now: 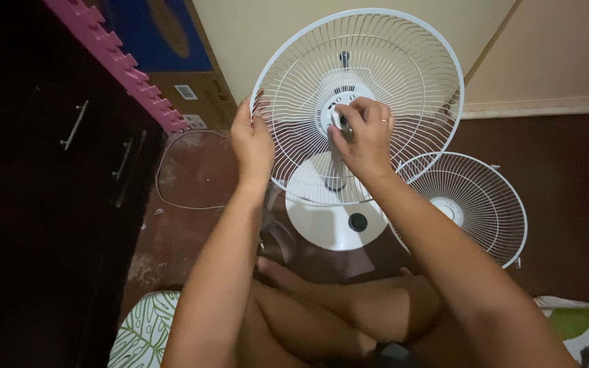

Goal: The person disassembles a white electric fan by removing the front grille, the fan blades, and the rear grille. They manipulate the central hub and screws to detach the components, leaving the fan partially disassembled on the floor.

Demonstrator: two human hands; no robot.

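The rear fan guard point(376, 75) is mounted on the fan's motor housing, above the round white base point(328, 215) that stands on the dark floor point(567, 170). Its rim is pinched by the left hand point(252, 140), fingers clamped on the wire. At the hub, the right hand point(366, 136) is closed around a small part on the shaft, fingers together. The guard is judged light and springy: thin wires that would bend under a hard squeeze, so the stiffer outer ring or the hub is the better hold. A second guard point(468, 204) leans just beside the base. The part under the right fingers is covered and cannot be identified; the stand is largely hidden behind the guard, and the cabinet point(69, 136) at the left is lost in shadow.
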